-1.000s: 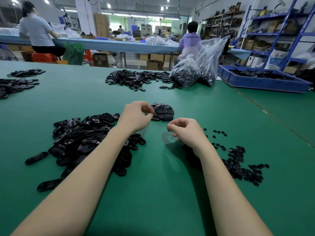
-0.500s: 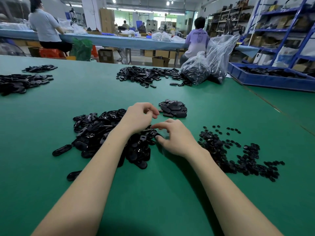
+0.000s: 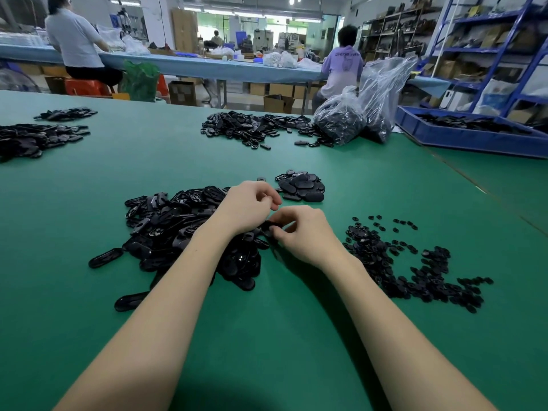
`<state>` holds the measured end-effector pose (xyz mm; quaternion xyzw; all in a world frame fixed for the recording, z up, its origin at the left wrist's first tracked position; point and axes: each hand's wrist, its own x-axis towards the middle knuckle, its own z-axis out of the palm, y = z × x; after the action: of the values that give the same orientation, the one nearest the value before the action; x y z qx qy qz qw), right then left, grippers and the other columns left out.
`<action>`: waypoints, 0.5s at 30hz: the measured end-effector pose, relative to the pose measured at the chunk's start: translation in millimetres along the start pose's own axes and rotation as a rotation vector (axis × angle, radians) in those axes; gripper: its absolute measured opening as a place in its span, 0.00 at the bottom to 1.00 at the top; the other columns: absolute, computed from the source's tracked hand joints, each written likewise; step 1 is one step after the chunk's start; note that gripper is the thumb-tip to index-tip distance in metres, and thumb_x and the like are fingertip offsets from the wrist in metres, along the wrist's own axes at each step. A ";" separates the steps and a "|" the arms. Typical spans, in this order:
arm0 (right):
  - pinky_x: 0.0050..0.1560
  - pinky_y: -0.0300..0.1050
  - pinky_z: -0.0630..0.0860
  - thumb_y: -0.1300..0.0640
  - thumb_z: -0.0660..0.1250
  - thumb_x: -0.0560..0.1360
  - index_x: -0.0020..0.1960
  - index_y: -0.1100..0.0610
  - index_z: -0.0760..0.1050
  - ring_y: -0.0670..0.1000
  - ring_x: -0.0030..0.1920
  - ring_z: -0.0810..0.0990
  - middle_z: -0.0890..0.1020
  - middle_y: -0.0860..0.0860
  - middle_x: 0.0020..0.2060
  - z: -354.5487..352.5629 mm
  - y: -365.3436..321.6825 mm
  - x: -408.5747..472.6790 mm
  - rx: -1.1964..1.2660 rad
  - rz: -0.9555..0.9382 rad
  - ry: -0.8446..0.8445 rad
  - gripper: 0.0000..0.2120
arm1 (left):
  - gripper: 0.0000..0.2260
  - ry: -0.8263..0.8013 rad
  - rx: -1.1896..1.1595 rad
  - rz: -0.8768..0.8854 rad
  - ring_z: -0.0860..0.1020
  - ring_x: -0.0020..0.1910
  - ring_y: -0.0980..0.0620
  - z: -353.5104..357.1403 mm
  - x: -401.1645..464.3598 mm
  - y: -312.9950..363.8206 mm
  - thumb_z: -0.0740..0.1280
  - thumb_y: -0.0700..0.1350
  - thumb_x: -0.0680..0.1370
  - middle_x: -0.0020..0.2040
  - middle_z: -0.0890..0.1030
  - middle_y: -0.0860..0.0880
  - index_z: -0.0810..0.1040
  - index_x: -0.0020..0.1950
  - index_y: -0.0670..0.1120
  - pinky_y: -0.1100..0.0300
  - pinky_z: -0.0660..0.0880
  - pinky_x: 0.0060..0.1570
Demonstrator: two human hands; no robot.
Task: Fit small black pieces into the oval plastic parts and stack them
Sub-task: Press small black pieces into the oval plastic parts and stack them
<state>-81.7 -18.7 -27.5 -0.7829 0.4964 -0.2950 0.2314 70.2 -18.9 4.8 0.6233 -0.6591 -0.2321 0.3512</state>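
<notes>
**Hands meeting over a black oval part on the green table**

Wide green table (image 3: 89,203) filling most of the view, scattered with black plastic. Far side: long blue bench (image 3: 207,68) with two seated workers, shelving (image 3: 489,48) at right. Blue tray (image 3: 462,137) at the table's right edge, holding dark parts. Two clear bags (image 3: 361,114) of black parts standing beside it, touching each other, with a spread heap of parts (image 3: 255,127) just left of them. More heaps (image 3: 35,137) at far left.

Nearer: big loose pile of oval parts (image 3: 178,226) under and left of the left forearm, a few strays lying apart at its lower left. Pile of small black pieces (image 3: 409,271) to the right of the right wrist, thinning into loose dots at its far edge. Neat small stack of ovals (image 3: 302,186) just beyond the hands.

Left hand (image 3: 246,206) curled, fingers bent inward, knuckles up; whether anything sits inside, cannot tell. Right hand (image 3: 305,232) touching the left at the fingertips, thumb and forefinger pinched on a black oval part (image 3: 268,226) held at the near edge of the big pile. Small piece within that pinch too hidden to make out.
</notes>
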 end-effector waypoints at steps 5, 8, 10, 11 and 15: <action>0.44 0.44 0.72 0.57 0.71 0.74 0.40 0.54 0.80 0.52 0.41 0.78 0.83 0.51 0.36 7.1 -8.4 0.1 0.094 0.015 -0.028 0.04 | 0.14 0.009 0.071 0.010 0.80 0.42 0.55 4.7 -0.5 2.3 0.60 0.40 0.78 0.42 0.84 0.54 0.84 0.46 0.54 0.71 0.71 0.38; 0.55 0.56 0.80 0.59 0.69 0.76 0.45 0.59 0.81 0.60 0.48 0.83 0.85 0.57 0.42 9.8 -9.5 0.5 0.241 0.051 -0.066 0.04 | 0.14 0.029 0.045 0.008 0.80 0.45 0.55 5.2 0.0 5.6 0.60 0.40 0.79 0.44 0.84 0.55 0.84 0.47 0.53 0.67 0.72 0.44; 0.60 0.63 0.78 0.60 0.69 0.76 0.47 0.60 0.81 0.63 0.53 0.83 0.85 0.59 0.45 9.7 -9.5 0.1 0.319 0.070 -0.094 0.04 | 0.13 0.031 0.034 0.004 0.80 0.47 0.54 6.3 -0.5 7.2 0.60 0.41 0.79 0.45 0.85 0.55 0.84 0.47 0.53 0.64 0.72 0.47; 0.60 0.64 0.78 0.60 0.68 0.76 0.47 0.60 0.81 0.64 0.54 0.83 0.85 0.60 0.46 8.3 -8.9 0.2 0.350 0.085 -0.100 0.04 | 0.13 0.033 0.037 0.005 0.80 0.47 0.54 7.0 -0.9 7.4 0.61 0.42 0.79 0.45 0.84 0.54 0.84 0.47 0.53 0.63 0.72 0.46; 0.55 0.56 0.82 0.58 0.71 0.78 0.49 0.57 0.83 0.59 0.47 0.86 0.87 0.56 0.45 -9.7 0.6 2.1 0.391 0.160 -0.046 0.03 | 0.11 0.033 0.028 0.008 0.80 0.48 0.52 9.2 -1.9 9.6 0.61 0.47 0.81 0.47 0.84 0.52 0.83 0.47 0.54 0.67 0.72 0.42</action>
<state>-88.0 -21.5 -20.5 -0.6879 0.4847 -0.3485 0.4129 56.9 -17.2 5.7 0.6291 -0.6589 -0.2111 0.3543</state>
